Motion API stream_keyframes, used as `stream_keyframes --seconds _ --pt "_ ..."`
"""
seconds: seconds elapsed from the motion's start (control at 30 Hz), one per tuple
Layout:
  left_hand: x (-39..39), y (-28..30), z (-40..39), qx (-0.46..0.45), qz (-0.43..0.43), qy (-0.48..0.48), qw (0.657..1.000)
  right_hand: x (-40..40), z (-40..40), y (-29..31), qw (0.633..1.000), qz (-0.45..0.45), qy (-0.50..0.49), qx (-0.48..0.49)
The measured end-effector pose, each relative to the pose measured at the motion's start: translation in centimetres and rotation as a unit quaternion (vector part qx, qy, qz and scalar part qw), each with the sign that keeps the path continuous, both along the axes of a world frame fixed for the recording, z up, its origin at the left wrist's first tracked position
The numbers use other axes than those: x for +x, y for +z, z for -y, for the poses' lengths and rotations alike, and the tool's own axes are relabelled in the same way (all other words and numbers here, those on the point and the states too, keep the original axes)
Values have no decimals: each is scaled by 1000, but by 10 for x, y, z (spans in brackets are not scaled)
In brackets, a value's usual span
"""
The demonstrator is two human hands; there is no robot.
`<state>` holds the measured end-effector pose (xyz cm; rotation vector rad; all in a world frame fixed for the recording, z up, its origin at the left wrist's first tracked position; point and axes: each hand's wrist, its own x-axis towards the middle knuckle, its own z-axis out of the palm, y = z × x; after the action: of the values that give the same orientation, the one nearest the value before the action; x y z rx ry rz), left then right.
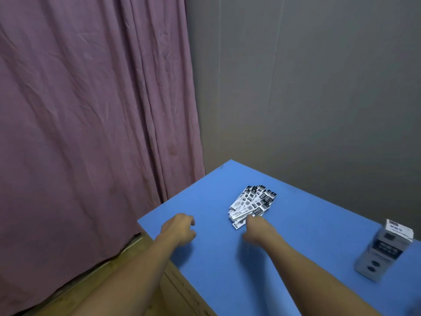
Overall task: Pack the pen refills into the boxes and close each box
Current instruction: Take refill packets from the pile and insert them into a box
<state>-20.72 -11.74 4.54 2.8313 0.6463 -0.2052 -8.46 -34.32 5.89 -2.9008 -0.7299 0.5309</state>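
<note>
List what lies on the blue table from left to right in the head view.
left hand → fanned pile of flat boxes with the right hand at its near end → grey upright box at the right edge, all on the blue table.

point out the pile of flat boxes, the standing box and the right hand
pile of flat boxes (252, 202), head view, middle of the fan
standing box (382, 249), head view, dark front face
right hand (256, 229), head view, back of hand
</note>
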Motion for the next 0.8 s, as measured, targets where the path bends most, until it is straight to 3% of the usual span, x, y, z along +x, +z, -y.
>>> stream_keyframes --seconds 0.37,0.8 --pt "113 -20 7 -11 -34 -71 997 77 23 -13 995 -21 -82 -48" --pt "202 -17 52 -64 68 -105 990 106 29 -29 988 -11 -151 -35"
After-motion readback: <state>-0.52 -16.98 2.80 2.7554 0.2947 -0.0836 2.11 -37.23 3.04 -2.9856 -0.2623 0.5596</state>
